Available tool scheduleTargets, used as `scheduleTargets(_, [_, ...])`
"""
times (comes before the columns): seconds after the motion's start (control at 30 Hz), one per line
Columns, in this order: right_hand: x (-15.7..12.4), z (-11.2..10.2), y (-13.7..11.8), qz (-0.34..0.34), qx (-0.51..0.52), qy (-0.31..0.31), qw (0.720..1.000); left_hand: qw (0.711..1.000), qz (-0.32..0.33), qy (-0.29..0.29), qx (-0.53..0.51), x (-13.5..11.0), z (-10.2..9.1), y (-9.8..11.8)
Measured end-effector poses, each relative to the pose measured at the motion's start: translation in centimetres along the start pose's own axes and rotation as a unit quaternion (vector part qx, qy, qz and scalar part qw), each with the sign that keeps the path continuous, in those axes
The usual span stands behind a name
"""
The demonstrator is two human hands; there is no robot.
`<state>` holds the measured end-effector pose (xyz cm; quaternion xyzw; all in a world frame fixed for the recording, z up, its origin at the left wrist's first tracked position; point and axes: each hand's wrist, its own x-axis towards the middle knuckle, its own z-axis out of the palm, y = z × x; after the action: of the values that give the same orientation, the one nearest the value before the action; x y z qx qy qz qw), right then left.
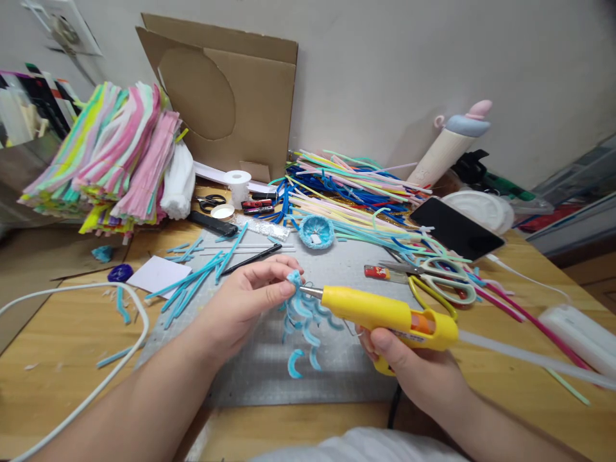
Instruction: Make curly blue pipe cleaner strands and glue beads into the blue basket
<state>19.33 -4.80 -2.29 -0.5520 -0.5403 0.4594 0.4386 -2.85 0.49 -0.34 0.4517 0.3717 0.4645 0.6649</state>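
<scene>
My left hand (245, 298) pinches a small light-blue pipe-cleaner piece (294, 278) between thumb and fingers, over a grey cutting mat (269, 366). My right hand (409, 366) grips a yellow hot glue gun (385, 313); its metal nozzle touches the held piece. Several curved blue pipe-cleaner bits (303, 333) lie on the mat just below. A round blue woven cup (316, 231) sits further back on the mat.
Scissors (440, 282) and a black phone (455, 228) lie to the right. Loose pipe cleaners (346, 186) fill the back, bundled ones (115, 154) at the left by cardboard (231, 90). A white cable (120, 346) crosses the left side. A bottle (450, 144) leans against the wall.
</scene>
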Motion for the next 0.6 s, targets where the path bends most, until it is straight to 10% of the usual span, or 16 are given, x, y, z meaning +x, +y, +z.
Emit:
scheduleTargets(0.43, [0.3,-0.1,-0.8,0.085,-0.01,-0.009,0.996,0.994,0.042,0.066,0.07,0.3,-0.3,-0.2])
scheduleTargets(0.6, [1.3,-1.0,-2.0,0.105,0.173,-0.058,0.978,0.992,0.003,0.12,-0.037,0.7,-0.8,0.6])
